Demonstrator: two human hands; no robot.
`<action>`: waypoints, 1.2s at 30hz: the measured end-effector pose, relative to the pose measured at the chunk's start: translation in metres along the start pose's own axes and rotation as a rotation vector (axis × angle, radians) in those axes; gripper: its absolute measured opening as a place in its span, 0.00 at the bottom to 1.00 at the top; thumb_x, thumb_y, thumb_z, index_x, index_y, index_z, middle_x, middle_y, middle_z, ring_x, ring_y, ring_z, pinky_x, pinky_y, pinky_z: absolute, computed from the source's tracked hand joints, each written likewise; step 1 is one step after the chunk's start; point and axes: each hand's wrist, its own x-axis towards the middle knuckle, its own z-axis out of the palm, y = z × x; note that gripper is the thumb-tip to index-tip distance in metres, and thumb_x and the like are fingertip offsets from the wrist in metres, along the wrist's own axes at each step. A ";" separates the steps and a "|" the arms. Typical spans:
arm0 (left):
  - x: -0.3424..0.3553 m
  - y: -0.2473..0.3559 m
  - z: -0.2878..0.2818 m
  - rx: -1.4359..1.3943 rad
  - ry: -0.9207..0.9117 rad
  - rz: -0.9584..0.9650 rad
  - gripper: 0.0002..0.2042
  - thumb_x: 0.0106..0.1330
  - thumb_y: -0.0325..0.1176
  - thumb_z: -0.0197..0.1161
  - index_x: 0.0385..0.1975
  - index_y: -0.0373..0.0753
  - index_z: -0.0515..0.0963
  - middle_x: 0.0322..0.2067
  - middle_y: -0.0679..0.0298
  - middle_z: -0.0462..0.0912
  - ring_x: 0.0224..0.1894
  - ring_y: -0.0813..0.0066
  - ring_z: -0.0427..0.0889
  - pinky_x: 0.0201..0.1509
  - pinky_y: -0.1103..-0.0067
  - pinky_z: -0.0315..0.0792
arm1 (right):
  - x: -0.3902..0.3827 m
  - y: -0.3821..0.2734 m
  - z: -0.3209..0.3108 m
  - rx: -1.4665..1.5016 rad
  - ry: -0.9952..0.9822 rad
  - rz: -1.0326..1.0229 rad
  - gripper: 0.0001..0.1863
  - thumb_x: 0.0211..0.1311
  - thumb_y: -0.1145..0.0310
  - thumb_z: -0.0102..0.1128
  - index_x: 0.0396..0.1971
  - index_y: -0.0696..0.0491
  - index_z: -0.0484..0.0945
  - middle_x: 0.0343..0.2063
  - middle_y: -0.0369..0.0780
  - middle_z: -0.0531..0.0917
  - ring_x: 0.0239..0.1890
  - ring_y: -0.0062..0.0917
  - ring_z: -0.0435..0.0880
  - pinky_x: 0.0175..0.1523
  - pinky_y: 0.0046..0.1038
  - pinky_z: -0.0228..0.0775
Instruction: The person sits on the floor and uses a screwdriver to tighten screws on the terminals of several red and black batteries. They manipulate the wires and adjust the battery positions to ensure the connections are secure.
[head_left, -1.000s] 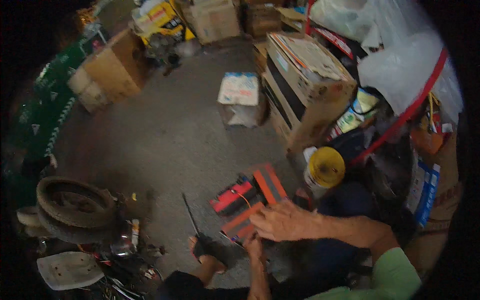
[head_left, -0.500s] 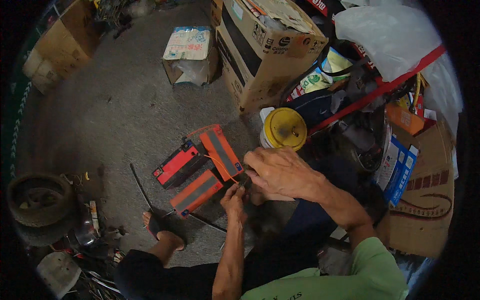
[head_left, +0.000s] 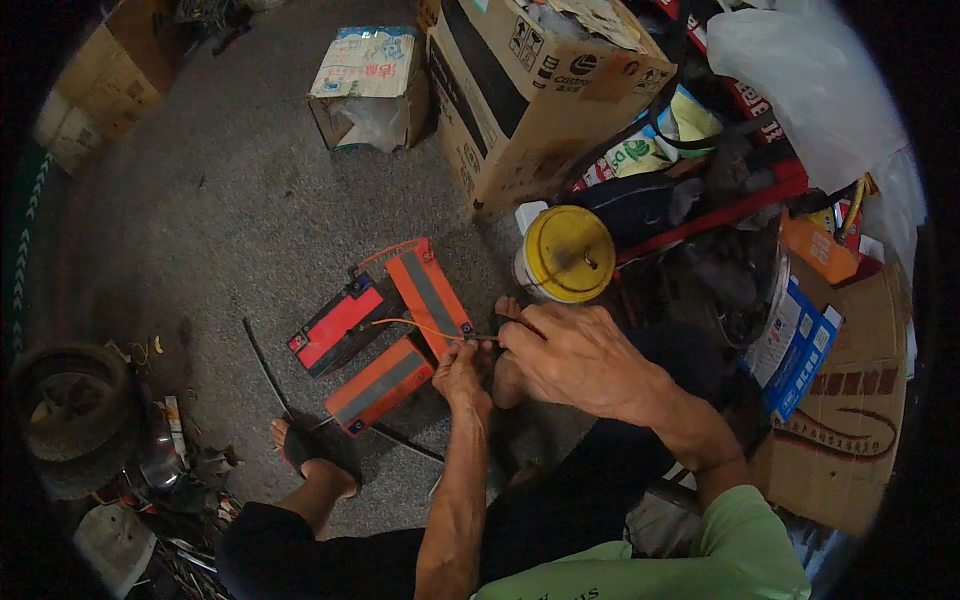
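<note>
Three red-orange batteries lie on the floor in front of me: a long one with a grey stripe, a black-sided one to its left, and another striped one nearer to me. At the near corner terminal of the long battery, my left hand pinches the end of an orange wire. My right hand closes round a thin dark tool, maybe a screwdriver, pointed at that same terminal. Fingers cover most of the tool. Another orange wire links the far ends of two batteries.
Beyond my right hand stands a bucket with a yellow lid. Cardboard boxes rise behind it, and clutter fills the right side. Tyres sit at the left. My sandalled foot is beside two dark rods.
My left hand has come up to the long battery's corner with the wire end. My right hand has turned, and the thin tool now shows level at the terminal. The view has shifted slightly.
</note>
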 end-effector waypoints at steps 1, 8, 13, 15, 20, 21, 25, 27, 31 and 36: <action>0.001 0.000 0.000 -0.002 0.002 -0.007 0.04 0.59 0.22 0.66 0.31 0.35 0.78 0.28 0.60 0.84 0.26 0.70 0.84 0.30 0.77 0.79 | 0.000 0.000 0.000 0.001 -0.004 0.001 0.19 0.45 0.73 0.65 0.40 0.57 0.72 0.34 0.44 0.77 0.42 0.40 0.80 0.37 0.42 0.75; -0.009 0.008 0.005 0.093 -0.011 0.147 0.02 0.61 0.23 0.65 0.31 0.33 0.80 0.27 0.61 0.84 0.25 0.72 0.83 0.29 0.78 0.78 | 0.002 -0.001 0.008 0.019 -0.033 -0.032 0.12 0.55 0.73 0.55 0.40 0.57 0.72 0.34 0.45 0.76 0.41 0.44 0.80 0.40 0.43 0.75; -0.012 0.006 0.004 0.189 -0.009 0.311 0.02 0.61 0.23 0.65 0.32 0.33 0.80 0.26 0.62 0.83 0.23 0.77 0.80 0.26 0.81 0.75 | 0.001 -0.003 0.012 -0.018 -0.022 -0.016 0.11 0.56 0.73 0.55 0.40 0.57 0.72 0.33 0.45 0.76 0.37 0.44 0.81 0.40 0.42 0.75; -0.011 0.005 -0.001 0.285 -0.014 0.408 0.03 0.62 0.24 0.64 0.32 0.32 0.80 0.24 0.64 0.82 0.23 0.77 0.79 0.25 0.80 0.73 | 0.002 -0.003 0.014 -0.036 -0.005 -0.023 0.11 0.56 0.73 0.55 0.40 0.57 0.72 0.33 0.45 0.76 0.36 0.43 0.81 0.39 0.41 0.75; -0.023 0.025 -0.020 1.013 -0.047 0.920 0.07 0.59 0.25 0.66 0.37 0.34 0.80 0.33 0.62 0.82 0.37 0.67 0.80 0.40 0.69 0.73 | 0.002 -0.006 0.015 -0.037 0.022 -0.026 0.12 0.55 0.74 0.56 0.40 0.58 0.72 0.33 0.45 0.77 0.36 0.40 0.81 0.38 0.40 0.75; -0.026 0.035 -0.019 1.223 -0.053 1.072 0.10 0.58 0.26 0.66 0.39 0.36 0.80 0.37 0.61 0.81 0.43 0.64 0.79 0.46 0.65 0.71 | 0.001 -0.006 0.015 -0.039 0.025 -0.025 0.12 0.55 0.74 0.56 0.40 0.58 0.72 0.34 0.45 0.77 0.36 0.41 0.81 0.38 0.40 0.75; -0.014 0.072 -0.016 1.617 -0.153 1.376 0.18 0.54 0.29 0.68 0.47 0.40 0.78 0.49 0.57 0.75 0.58 0.54 0.70 0.61 0.54 0.60 | 0.005 -0.008 0.013 -0.033 0.072 -0.064 0.13 0.53 0.76 0.57 0.39 0.58 0.72 0.33 0.45 0.77 0.35 0.41 0.81 0.38 0.40 0.74; -0.003 0.081 -0.015 1.707 -0.247 1.406 0.18 0.55 0.30 0.67 0.47 0.39 0.77 0.50 0.56 0.74 0.57 0.53 0.71 0.61 0.52 0.60 | 0.003 -0.006 0.013 -0.027 0.089 -0.073 0.13 0.52 0.77 0.57 0.39 0.58 0.71 0.32 0.46 0.76 0.35 0.42 0.81 0.37 0.40 0.74; 0.024 0.090 -0.022 1.798 -0.377 1.292 0.15 0.55 0.30 0.66 0.43 0.40 0.77 0.46 0.56 0.75 0.54 0.52 0.73 0.61 0.56 0.63 | 0.005 -0.006 0.015 -0.006 0.098 -0.085 0.13 0.50 0.78 0.58 0.37 0.58 0.71 0.31 0.46 0.76 0.33 0.43 0.80 0.36 0.41 0.74; 0.035 0.106 -0.015 1.763 -0.584 1.172 0.13 0.52 0.30 0.67 0.40 0.42 0.79 0.38 0.57 0.74 0.44 0.54 0.75 0.47 0.62 0.69 | 0.006 -0.008 0.012 -0.014 0.047 -0.051 0.12 0.50 0.77 0.59 0.35 0.58 0.70 0.31 0.46 0.76 0.32 0.43 0.81 0.34 0.41 0.74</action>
